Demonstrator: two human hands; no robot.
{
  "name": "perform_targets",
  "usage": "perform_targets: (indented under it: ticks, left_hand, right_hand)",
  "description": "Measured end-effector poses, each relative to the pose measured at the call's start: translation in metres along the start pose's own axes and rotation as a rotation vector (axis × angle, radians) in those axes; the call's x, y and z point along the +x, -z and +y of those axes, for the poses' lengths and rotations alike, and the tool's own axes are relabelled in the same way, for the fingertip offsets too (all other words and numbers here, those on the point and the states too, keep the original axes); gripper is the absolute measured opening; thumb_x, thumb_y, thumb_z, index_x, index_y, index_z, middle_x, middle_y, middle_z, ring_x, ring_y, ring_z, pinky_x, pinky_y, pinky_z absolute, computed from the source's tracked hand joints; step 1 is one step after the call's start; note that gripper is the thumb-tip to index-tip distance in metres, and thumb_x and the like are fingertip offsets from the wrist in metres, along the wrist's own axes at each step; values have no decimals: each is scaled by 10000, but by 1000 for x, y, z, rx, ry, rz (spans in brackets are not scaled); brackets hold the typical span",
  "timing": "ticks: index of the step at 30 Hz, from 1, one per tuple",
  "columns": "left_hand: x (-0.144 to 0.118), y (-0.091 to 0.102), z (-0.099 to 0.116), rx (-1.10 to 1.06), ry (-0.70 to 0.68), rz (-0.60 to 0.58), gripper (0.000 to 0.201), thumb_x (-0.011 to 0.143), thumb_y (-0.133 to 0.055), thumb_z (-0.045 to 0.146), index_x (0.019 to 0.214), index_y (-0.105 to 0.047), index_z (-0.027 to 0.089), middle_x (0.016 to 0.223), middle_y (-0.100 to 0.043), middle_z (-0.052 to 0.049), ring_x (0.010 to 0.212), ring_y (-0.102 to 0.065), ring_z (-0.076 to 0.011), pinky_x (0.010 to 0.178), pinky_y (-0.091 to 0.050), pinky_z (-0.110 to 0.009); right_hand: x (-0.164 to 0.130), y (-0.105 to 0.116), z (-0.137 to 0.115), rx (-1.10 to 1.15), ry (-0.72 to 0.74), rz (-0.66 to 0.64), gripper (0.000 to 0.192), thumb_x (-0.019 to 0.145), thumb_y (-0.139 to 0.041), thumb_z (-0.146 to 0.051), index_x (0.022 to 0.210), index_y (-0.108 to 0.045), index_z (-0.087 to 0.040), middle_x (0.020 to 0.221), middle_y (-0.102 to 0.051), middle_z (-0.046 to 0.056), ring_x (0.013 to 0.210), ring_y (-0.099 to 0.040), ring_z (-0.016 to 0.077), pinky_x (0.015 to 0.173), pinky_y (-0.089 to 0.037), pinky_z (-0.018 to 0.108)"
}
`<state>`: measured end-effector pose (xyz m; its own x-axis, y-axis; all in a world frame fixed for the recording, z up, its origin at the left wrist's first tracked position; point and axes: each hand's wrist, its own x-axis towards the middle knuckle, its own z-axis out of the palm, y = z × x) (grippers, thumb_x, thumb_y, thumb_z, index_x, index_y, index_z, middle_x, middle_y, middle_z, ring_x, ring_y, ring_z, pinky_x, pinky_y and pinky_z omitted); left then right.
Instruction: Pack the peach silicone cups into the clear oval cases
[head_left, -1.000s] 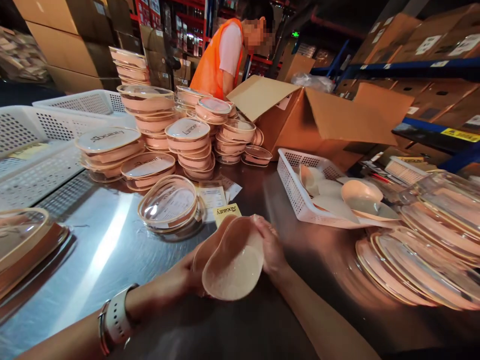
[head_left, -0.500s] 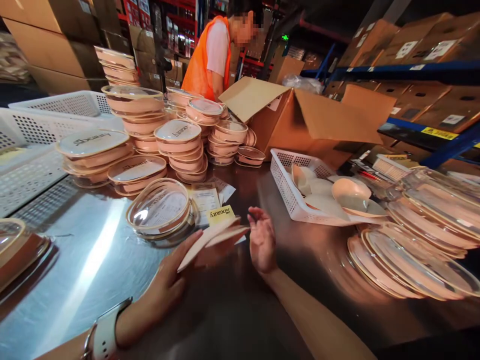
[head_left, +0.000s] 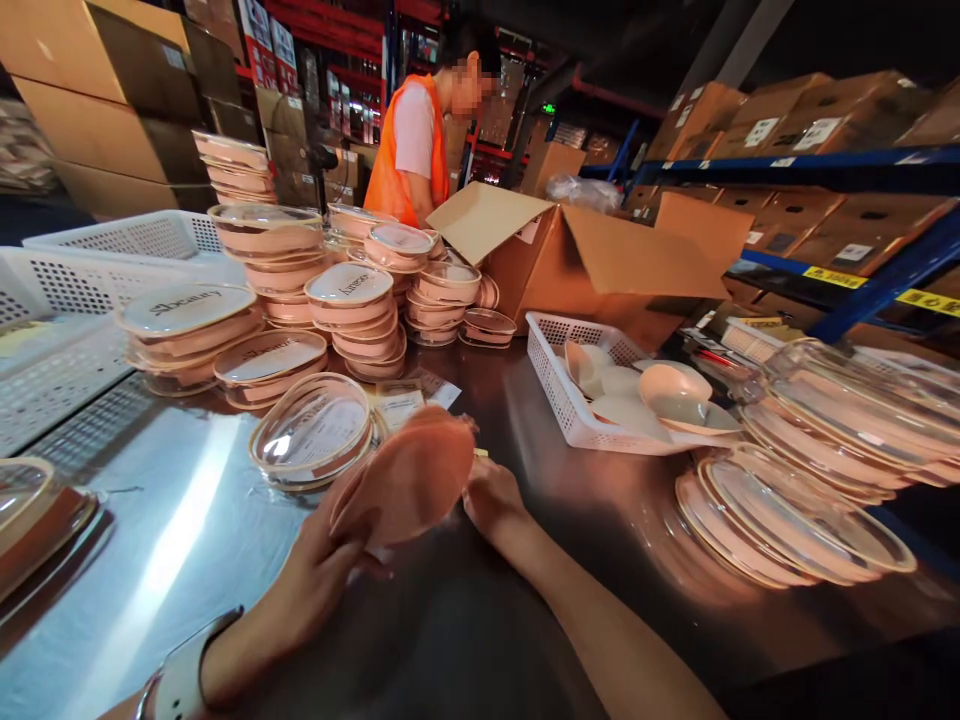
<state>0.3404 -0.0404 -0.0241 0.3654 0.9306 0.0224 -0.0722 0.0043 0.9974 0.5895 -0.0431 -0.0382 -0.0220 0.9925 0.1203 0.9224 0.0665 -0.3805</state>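
Note:
My left hand [head_left: 315, 575] holds a pair of peach cup-shaped pads [head_left: 409, 480] above the steel table [head_left: 172, 540], their rounded backs turned toward me. My right hand [head_left: 491, 500] rests just right of the pads, fingers curled at their edge; whether it grips them is unclear. Just beyond the pads sits a clear oval case with a peach rim [head_left: 311, 435], and paper cards [head_left: 397, 405] lie beside it.
Stacks of peach oval cases [head_left: 352, 305] fill the far table. A white basket [head_left: 559, 395] holds more pads. Clear lids [head_left: 795, 500] pile up at right. White crates [head_left: 67, 290] stand at left, an open carton [head_left: 600, 265] behind. A person in an orange vest [head_left: 409, 150] works beyond.
The pads were turned over from hollow side up to backs facing me and moved left toward the clear case. My right hand let go briefly, then came back to their edge.

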Motion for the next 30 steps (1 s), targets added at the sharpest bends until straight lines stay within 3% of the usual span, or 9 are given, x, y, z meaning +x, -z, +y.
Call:
perform_targets:
  ticks: [3, 5, 7, 10, 15, 19, 21, 26, 30]
  left_hand:
    - [2, -10, 14, -176, 351, 5, 708, 726, -675, 239, 1394, -441, 203, 1004, -743, -99, 622, -732, -230, 434, -561, -280]
    - [2, -9, 19, -213, 446, -62, 744, 679, -655, 185, 1390, -436, 170, 790, -734, -48, 523, -692, -186, 392, -510, -220]
    - [3, -6, 20, -215, 487, -159, 755, 676, -625, 182, 1405, -430, 166, 666, -702, -14, 442, -641, -158, 343, -456, -190]
    - [5, -2, 15, -189, 506, -269, 710, 717, -618, 247, 1405, -457, 177, 589, -684, 0, 386, -593, -144, 311, -417, -180]
    - [11, 1, 4, -210, 607, -299, 690, 847, -501, 661, 1252, -606, 113, 419, -616, -22, 345, -549, -147, 316, -400, -180]
    - [15, 1, 0, -261, 523, -285, 723, 828, -523, 702, 1240, -613, 114, 481, -662, -40, 346, -547, -132, 332, -426, -184]
    - [17, 1, -1, -278, 491, -276, 722, 833, -514, 707, 1257, -601, 130, 543, -696, -52, 359, -555, -126, 340, -440, -186]
    - [21, 4, -5, -227, 476, -287, 739, 849, -473, 715, 1321, -552, 152, 641, -727, -65, 398, -588, -130, 372, -476, -200]
    - [22, 2, -2, -125, 472, -288, 719, 835, -645, 428, 1460, -363, 214, 649, -736, -31, 427, -625, -155, 407, -507, -225]
  right_hand:
    - [-2, 11, 9, 149, 2, 389, 448, 893, -379, -76, 1220, -657, -202, 1181, -713, 113, 1103, -658, 258, 938, -532, 434]
    - [-7, 19, 10, 284, 224, 711, 410, 926, -390, -133, 1228, -647, -237, 1215, -701, 88, 1167, -629, 246, 997, -501, 458]
    - [-13, 25, 6, 331, 523, 820, 337, 943, -448, -181, 1166, -677, -288, 1164, -725, 47, 1204, -606, 238, 1083, -417, 493]
    - [-16, 28, 0, 348, 725, 629, 216, 945, -538, -271, 918, -750, -309, 1183, -725, 15, 1297, -532, 233, 1142, -332, 486]
    - [-10, 20, -6, 622, 673, 298, 445, 915, -578, -532, 592, -706, -253, 1232, -710, 56, 1325, -514, 254, 1057, -445, 445]
    - [-11, 18, -5, 728, 542, 380, 359, 956, -543, -485, 748, -746, -274, 1219, -719, 60, 1255, -589, 243, 1078, -422, 482]
    - [-10, 16, -1, 620, 580, 404, 305, 991, -497, -415, 893, -763, -302, 1244, -707, 52, 1267, -579, 227, 1109, -376, 496]
    - [-2, 7, 11, 95, 820, 8, 146, 918, -635, -249, 964, -766, -297, 1275, -691, 55, 1317, -526, 211, 1135, -309, 458]
    - [-2, 9, 9, 55, 676, -172, 434, 801, -626, -58, 1107, -731, -347, 1472, -529, 35, 1466, -296, 282, 1178, -63, 604]
